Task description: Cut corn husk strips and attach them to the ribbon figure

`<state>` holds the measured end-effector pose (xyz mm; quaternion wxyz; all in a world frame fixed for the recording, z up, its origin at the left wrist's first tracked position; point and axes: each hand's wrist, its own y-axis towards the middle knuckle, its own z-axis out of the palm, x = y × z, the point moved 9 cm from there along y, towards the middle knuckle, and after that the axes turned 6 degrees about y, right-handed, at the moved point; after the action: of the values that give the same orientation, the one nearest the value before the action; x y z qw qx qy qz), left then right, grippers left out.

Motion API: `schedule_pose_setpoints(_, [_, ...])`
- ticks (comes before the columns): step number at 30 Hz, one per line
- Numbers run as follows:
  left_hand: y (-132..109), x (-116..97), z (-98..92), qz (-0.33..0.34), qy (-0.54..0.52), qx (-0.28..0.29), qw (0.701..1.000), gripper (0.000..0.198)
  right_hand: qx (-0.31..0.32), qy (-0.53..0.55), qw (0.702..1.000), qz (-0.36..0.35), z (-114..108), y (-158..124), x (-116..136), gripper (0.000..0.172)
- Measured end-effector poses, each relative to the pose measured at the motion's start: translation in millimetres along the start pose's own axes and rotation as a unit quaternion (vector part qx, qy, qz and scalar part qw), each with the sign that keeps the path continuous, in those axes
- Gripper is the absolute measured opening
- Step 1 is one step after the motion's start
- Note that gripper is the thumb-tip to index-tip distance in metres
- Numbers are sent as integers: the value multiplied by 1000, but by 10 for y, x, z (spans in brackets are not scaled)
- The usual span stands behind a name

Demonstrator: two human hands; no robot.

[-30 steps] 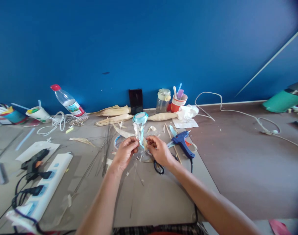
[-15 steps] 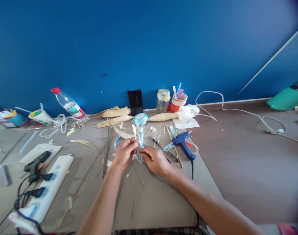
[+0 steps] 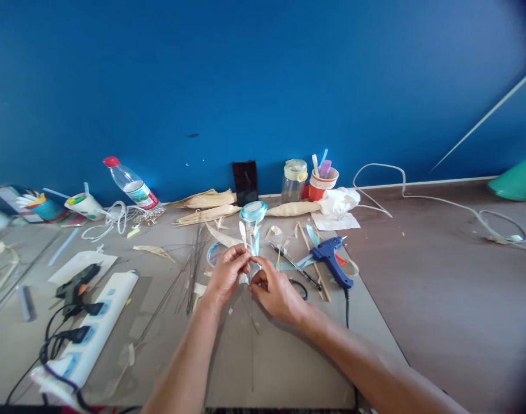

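My left hand (image 3: 231,271) pinches a small pale strip of dried husk (image 3: 243,231), which stands upright above its fingertips. Close against it, my right hand (image 3: 275,290) has its fingers bent together, the index finger reaching to the left fingertips. What the right fingers grip is too small to make out; a thin dark wire (image 3: 252,359) shows below the hands. Just behind them are a roll of light blue ribbon (image 3: 253,211), its loose end (image 3: 256,240) hanging down, and a roll of tape (image 3: 211,253) partly hidden by my left hand.
A blue glue gun (image 3: 332,260) and a black pen (image 3: 300,268) lie right. Thin wires (image 3: 194,264), a dark glue gun (image 3: 78,287) and a power strip (image 3: 110,322) lie left. Dried husks (image 3: 209,199), a phone (image 3: 245,181), a jar (image 3: 294,181) and paper cups (image 3: 322,185) line the blue wall.
The view has turned slightly left, so things sit further right. My right index finger has stretched up to the left fingertips. The left hand still pinches the husk strip.
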<state>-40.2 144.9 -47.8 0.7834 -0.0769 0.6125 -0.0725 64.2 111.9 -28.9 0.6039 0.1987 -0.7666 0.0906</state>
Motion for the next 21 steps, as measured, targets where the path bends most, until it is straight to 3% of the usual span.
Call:
schedule_pose_setpoints(14, [-16, -3, 23, 1, -3, 11, 1000, 23, -32, 30, 999, 9, -64, 24, -28, 50])
schedule_pose_setpoints(18, [-33, 4, 63, -7, 34, 23, 999, 21, -88, 109, 990, 19, -295, 102, -65, 30])
schedule_pose_setpoints(21, [-85, 36, 205, -24, 75, 83, 993, 19, -109, 193, 974, 47, -501, 176, -100, 26])
